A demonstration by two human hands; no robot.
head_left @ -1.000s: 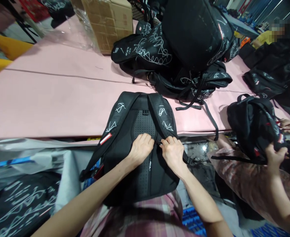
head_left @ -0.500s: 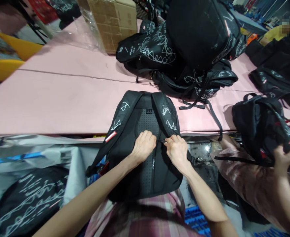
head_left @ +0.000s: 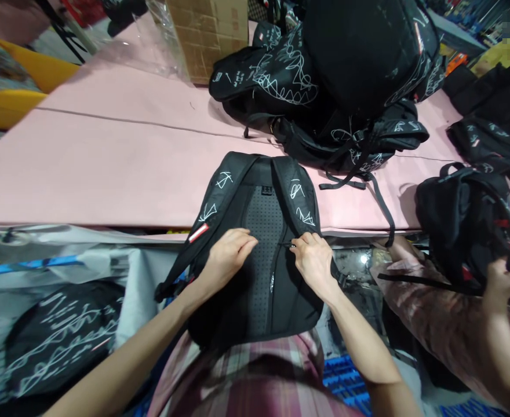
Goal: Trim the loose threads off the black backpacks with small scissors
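Note:
A black backpack [head_left: 261, 315] leans from the pink table's edge onto my lap, its back panel and straps facing me. White scribbles and a red-and-white tag mark the straps. My right hand [head_left: 313, 259] is closed in a pinch on a small zipper pull [head_left: 291, 245] at the right side of the mesh back panel [head_left: 261, 214]. Below it runs a zipper line [head_left: 273, 278] with a shiny edge. Over the left side of the panel hovers my left hand [head_left: 229, 255], fingers loosely bent and thumb apart, with nothing seen in it. Whether it touches the cloth I cannot tell.
Several black backpacks are piled on the pink table [head_left: 107, 168], near a cardboard box [head_left: 211, 37]. At right, a co-worker's hand [head_left: 502, 278] holds another black backpack [head_left: 450, 214]. A scribbled black bag [head_left: 68, 336] lies in a grey-lined container at lower left.
My left hand has moved left, away from the middle of the back panel, and its fingers have loosened. The right hand keeps its pinch in nearly the same place. The view has shifted slightly.

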